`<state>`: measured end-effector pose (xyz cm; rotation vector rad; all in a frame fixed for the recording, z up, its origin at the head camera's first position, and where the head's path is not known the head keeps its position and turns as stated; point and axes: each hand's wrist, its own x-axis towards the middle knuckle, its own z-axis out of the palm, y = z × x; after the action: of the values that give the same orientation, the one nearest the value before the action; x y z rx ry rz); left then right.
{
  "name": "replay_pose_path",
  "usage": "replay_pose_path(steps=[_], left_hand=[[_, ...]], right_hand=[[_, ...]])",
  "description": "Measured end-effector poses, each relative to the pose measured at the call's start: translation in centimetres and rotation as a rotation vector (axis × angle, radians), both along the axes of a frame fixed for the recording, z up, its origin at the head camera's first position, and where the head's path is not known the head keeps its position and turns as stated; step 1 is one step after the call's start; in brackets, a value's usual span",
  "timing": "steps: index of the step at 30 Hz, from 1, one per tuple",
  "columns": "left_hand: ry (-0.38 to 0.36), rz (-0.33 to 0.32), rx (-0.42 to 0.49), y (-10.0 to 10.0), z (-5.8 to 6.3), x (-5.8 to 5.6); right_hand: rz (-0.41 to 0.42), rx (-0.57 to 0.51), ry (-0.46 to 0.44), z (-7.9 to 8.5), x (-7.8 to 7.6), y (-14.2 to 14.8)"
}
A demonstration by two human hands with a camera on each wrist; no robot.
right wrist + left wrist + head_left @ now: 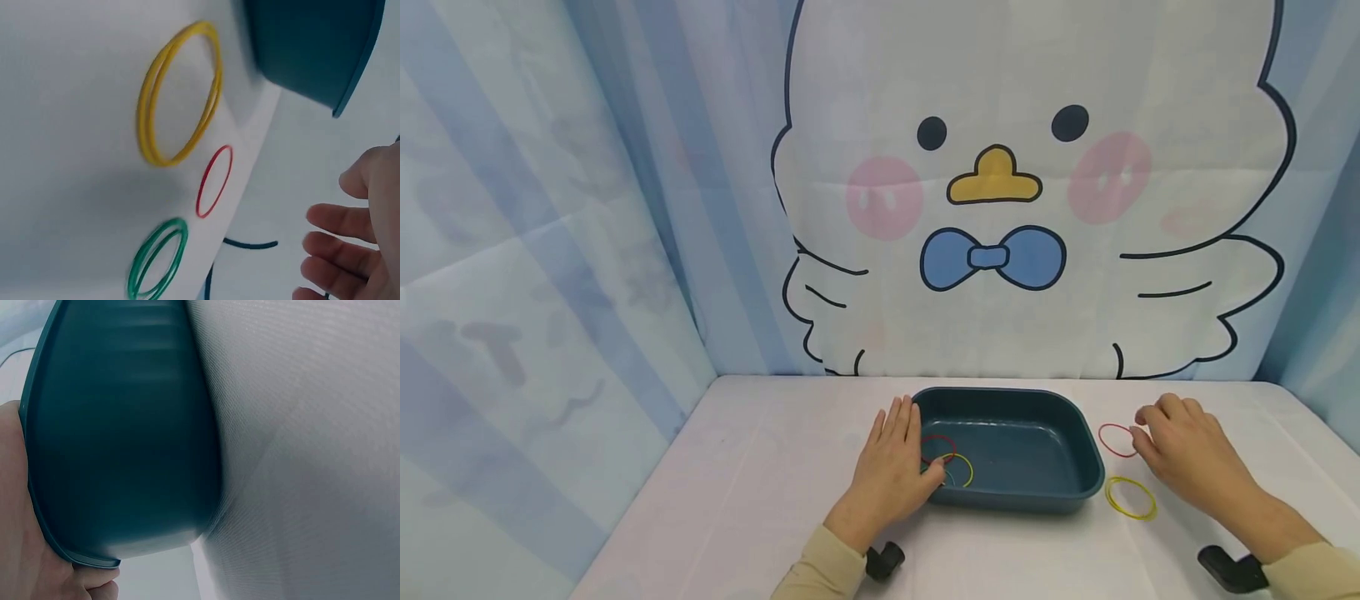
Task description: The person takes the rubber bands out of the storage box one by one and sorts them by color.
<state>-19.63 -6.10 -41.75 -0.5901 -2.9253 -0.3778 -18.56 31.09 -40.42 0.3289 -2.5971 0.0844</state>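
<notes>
Hovering empty by red band [203, 183]: right hand [1197, 454], fingers parted; seemingly partway.
Left hand [886, 468] grips basin [1030, 502] at 9 o'clock; inner loops [972, 472] at 8. Red band, yellow bands [150, 100], green bands [140, 254] remain outside, 3–4 o'clock.

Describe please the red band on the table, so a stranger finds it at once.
Find the dark bin on the pale table. Just past its right side, near the right hand, lies the red band. Yellow bands and green bands are its neighbours; it alone there is red, a thin single loop.
</notes>
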Motion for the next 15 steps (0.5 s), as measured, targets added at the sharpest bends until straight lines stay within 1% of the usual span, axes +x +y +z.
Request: replay_pose_path(steps=[3,9,15], left_hand=[[-0.001,-0.001,0.001,0.0,0.0,0.0],[-0.005,-0.005,0.003,0.0,0.0,-0.1],[0.001,-0.008,-0.004,-0.1,0.0,0.0]], right_hand=[[0.001,-0.056,-0.070,0.5,0.3,-1.6],[0.016,-0.094,-0.238,1.0,1.0,-4.2],[0.065,-0.146,-0.334,0.6,1.6,-6.3]])
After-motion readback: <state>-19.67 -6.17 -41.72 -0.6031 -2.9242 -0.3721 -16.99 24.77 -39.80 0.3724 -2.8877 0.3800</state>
